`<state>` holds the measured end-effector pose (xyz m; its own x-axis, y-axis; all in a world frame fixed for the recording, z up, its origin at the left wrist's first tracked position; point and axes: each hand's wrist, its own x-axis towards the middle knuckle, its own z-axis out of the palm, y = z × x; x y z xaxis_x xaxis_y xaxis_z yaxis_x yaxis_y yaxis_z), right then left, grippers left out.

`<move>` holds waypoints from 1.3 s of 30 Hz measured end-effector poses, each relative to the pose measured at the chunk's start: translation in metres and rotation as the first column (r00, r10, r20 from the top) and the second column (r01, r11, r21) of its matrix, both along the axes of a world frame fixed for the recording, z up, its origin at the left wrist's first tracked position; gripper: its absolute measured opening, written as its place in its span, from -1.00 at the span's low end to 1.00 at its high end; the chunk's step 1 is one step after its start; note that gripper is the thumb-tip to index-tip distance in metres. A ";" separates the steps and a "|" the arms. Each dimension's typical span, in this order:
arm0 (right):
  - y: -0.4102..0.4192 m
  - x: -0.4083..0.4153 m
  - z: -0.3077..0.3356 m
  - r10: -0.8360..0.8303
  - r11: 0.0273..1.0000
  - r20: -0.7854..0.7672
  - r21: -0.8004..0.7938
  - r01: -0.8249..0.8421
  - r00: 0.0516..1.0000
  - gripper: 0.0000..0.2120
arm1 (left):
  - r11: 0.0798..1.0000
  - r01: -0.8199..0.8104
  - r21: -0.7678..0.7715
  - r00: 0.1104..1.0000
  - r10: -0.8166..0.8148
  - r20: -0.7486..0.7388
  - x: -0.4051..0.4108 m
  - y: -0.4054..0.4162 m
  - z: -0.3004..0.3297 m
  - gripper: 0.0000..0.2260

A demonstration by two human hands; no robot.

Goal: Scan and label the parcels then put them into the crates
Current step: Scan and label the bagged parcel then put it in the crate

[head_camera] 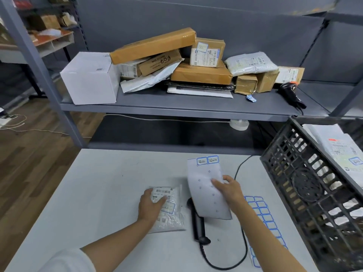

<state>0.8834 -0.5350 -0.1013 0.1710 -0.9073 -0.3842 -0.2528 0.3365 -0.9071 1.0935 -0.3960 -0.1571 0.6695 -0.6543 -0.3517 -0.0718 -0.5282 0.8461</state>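
My left hand (150, 206) flat on small clear-bag parcel (169, 209), fingers straight, pressing it to counter (98, 193); blue-edged label already on parcel. My right hand (228, 190) pinches nearly used label sheet (208, 185), two labels left at top edge. Black scanner (199, 228) lies on counter under sheet, between parcel and second label sheet (265, 218). Black crate (306, 185) at right, tilted, white parcels inside. More parcels piled on grey shelf (176, 107) beyond; second scanner (292, 94) on shelf, right.

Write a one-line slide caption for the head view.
Left hand presses a labelled bag parcel on the table while right hand holds a nearly spent label sheet beside the crate.
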 end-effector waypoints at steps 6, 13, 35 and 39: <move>0.030 0.055 -0.007 0.208 0.960 0.080 0.176 -0.219 0.975 -0.75 | 0.976 -0.152 -0.154 0.816 0.036 -0.576 0.005 -0.019 0.033 -0.63; 0.052 0.082 -0.018 0.363 0.925 -0.287 -0.005 -0.380 0.887 -0.53 | 0.982 -0.151 -0.114 0.807 0.056 -0.587 0.024 -0.006 0.028 -0.81; 0.050 0.119 -0.014 0.522 0.756 -0.396 -0.197 -0.625 0.756 -0.90 | 0.989 0.130 -0.067 0.933 -0.144 -0.329 0.030 0.017 0.019 -0.82; 0.047 0.116 -0.010 0.492 0.818 -0.304 -0.157 -0.553 0.816 -0.89 | 0.990 0.124 -0.069 0.937 -0.140 -0.320 0.030 0.019 0.018 -0.82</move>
